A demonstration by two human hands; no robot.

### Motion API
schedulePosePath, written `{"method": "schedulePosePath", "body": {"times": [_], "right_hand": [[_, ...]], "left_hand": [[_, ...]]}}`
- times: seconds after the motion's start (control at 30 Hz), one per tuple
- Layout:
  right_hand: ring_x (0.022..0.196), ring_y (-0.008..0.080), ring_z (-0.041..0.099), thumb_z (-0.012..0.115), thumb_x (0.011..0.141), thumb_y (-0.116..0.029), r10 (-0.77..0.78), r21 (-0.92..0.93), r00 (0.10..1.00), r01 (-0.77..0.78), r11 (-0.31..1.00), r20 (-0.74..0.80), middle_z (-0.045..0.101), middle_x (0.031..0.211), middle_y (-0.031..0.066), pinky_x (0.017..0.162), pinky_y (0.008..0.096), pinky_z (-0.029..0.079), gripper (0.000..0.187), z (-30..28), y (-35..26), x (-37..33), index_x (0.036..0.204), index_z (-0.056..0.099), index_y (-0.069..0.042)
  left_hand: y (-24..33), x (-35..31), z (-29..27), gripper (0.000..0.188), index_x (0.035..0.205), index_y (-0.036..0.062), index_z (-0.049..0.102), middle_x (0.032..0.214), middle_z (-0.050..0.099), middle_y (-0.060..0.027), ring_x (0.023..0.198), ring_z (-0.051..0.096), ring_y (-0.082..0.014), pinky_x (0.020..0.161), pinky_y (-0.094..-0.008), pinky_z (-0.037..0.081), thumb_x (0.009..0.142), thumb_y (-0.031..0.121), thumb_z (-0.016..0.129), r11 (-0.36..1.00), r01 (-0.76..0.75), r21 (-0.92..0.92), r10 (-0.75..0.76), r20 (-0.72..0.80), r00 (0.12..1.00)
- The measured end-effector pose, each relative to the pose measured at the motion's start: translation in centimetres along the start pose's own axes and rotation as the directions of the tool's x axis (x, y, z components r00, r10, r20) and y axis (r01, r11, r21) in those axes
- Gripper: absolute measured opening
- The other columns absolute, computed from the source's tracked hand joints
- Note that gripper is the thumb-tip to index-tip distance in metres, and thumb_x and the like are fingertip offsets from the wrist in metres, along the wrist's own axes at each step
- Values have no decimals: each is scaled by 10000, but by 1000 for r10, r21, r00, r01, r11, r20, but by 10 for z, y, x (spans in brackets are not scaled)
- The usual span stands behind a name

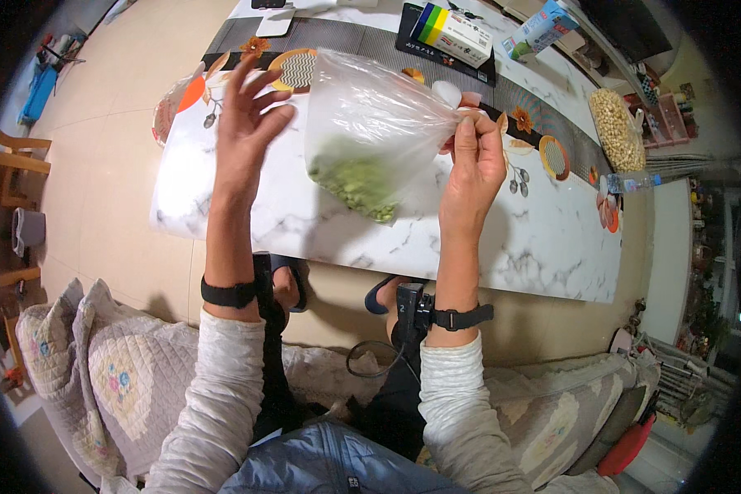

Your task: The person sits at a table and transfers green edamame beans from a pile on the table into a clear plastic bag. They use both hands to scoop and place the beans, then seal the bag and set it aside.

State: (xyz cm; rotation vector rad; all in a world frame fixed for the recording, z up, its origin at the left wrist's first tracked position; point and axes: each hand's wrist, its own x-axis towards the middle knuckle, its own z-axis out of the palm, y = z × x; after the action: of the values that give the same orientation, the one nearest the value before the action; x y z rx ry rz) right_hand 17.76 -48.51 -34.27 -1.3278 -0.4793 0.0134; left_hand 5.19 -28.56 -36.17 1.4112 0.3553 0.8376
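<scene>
A clear plastic bag (370, 103) hangs above the table, its lower part holding small green pieces (356, 185) that look like shelled beans or peas, blurred by motion. My right hand (473, 160) pinches the gathered end of the bag between thumb and fingers. To the left of the bag, my left hand (251, 107) is raised with its fingers spread, apart from the plastic and holding nothing. Behind my right hand, a small white round thing (447, 93) and something reddish are partly hidden.
The marble-patterned table (305, 235) spans the middle. Toward its back stand a tissue box (453, 37) and a blue-white carton (540, 30). A bag of pale nuts or puffs (616, 132) and a plastic bottle (630, 183) lie at the right edge. Quilted sofa covers (132, 379) lie near me.
</scene>
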Motion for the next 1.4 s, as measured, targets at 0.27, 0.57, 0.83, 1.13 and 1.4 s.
{"method": "schedulePosePath", "body": {"times": [0.27,0.57,0.83,1.13,1.4], "right_hand": [[788,77,514,520,1021,-132,-26,177,995,9,984,97,581,872,6,733,223,427,157,12,-26,-5,1033,615,-7],[1317,278,414,775,816,-419,-159,298,931,57,953,329,345,1503,149,1121,433,333,946,-8,-5,5,1500,257,-21],[1219,328,514,798,764,-384,251,-574,760,190,796,600,554,1296,168,1048,428,403,791,36,87,-51,1365,440,-14],[1207,277,537,686,870,-402,350,203,936,-350,915,37,560,1317,149,1037,402,429,676,24,80,-45,1381,446,-32],[1113,190,576,631,920,-383,75,362,940,-200,911,332,596,1225,91,974,355,478,572,-5,48,-17,1347,475,-37]], "left_hand": [[-41,-13,33,1126,1515,-13,205,1457,408,-273,1374,397,-349,1144,-424,323,684,349,872,883,80,462,-271,365,891],[-36,-15,55,180,1043,-11,673,936,682,-34,859,608,-113,796,-276,490,901,96,642,919,316,-237,-252,262,931],[-20,-31,86,296,1228,0,561,1062,655,-73,976,614,-152,876,-295,497,990,176,551,982,181,-60,-155,303,940],[-11,-25,72,760,1459,69,396,1385,516,-105,1294,476,-230,1112,-393,348,809,177,773,989,-145,41,119,382,917],[-29,-24,48,1009,1454,39,379,1439,439,-203,1370,372,-381,1146,-442,318,657,414,871,759,-373,533,38,536,843]]}}
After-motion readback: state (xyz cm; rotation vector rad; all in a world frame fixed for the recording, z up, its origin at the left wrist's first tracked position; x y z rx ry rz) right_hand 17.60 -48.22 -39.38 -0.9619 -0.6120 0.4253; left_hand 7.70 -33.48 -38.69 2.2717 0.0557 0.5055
